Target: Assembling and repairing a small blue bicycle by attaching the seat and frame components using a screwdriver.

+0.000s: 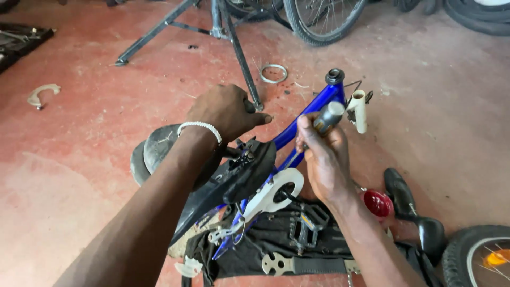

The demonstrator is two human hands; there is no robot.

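Far left floor: we see a pale curved bracket lying on the red concrete floor, well apart from our work.
Stand: the legs of a repair stand splay across the far floor, with a metal ring lying just beyond its near foot.
Left hand: we rest it on top of the upturned black saddle, fingers curled and pressed together over it, a white beaded bracelet at the wrist.
Frame: the blue bicycle frame lies on the floor between our hands, its head tube pointing far, its white chain guard near.
Right hand: our fingers are wrapped tight round the grey handle of a tool; its tip is hidden behind the hand.
Doing it well: we judge it best to keep the left hand bearing down so the frame cannot roll, and to hold the tool square to its fitting.
Near floor: a black cloth carries a pedal and a flat spanner.
Right: a red reflector, another black saddle and a wheel lie close by.
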